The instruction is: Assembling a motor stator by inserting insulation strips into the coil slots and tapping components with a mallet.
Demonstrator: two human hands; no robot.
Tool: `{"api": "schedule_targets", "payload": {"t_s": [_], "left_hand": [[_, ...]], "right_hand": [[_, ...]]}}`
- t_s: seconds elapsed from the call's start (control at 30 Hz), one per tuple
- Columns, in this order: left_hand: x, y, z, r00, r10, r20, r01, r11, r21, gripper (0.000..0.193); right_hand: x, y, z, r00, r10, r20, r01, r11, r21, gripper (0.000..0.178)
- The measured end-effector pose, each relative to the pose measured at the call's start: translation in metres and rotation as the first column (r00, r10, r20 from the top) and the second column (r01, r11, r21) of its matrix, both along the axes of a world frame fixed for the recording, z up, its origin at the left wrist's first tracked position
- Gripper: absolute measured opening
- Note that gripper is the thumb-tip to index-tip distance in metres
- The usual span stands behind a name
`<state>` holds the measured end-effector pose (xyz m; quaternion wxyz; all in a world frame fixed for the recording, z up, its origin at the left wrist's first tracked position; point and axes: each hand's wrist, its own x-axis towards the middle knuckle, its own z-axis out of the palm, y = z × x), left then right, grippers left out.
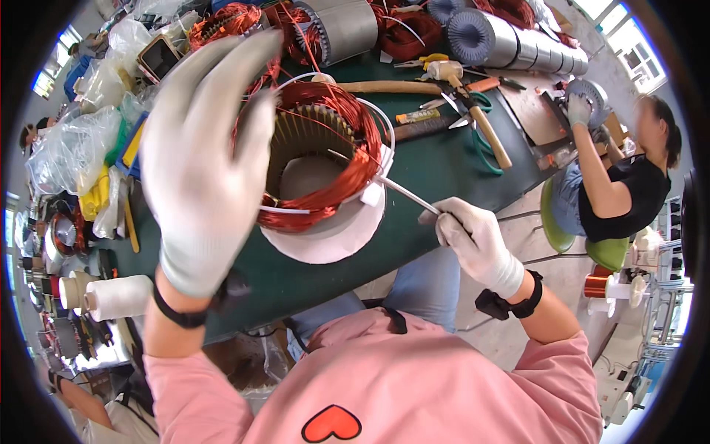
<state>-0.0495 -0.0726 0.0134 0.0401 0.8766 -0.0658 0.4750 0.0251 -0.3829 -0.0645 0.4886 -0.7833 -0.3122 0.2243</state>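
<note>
A motor stator (314,166) stands on the green table, with red-brown copper wire windings (325,211) bundled round its top rim. White sleeving is looped about the windings. My right hand (477,240), in a white glove, grips a thin metal rod (407,192). The rod crosses the right side of the winding bundle, and a pointed tip shows above the bore. My left hand (211,140), gloved too and blurred by motion, is raised over the stator's left side. Its fingers are stretched out, with the thumb apart, and they hide part of the windings.
A hammer (484,126), green-handled scissors (484,152) and pliers (421,62) lie to the right of the stator. Metal stator cores (510,44) line the back. White thread spools (122,296) sit at left. A co-worker (629,177) sits at right, handling another core.
</note>
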Motion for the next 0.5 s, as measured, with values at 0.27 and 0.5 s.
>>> {"api": "schedule_targets", "payload": {"t_s": [0.27, 0.5], "left_hand": [[-0.012, -0.063, -0.035, 0.991, -0.117, -0.072, 0.131, 0.960, 0.246, 0.019], [-0.065, 0.009, -0.042, 0.930, -0.196, -0.309, 0.250, 0.957, 0.146, 0.033]], "right_hand": [[-0.009, -0.007, 0.010, 0.950, 0.000, 0.312, -0.018, 0.998, 0.054, 0.044], [-0.038, -0.054, 0.039, 0.958, -0.080, 0.274, 0.105, 0.991, -0.079, 0.051]]}}
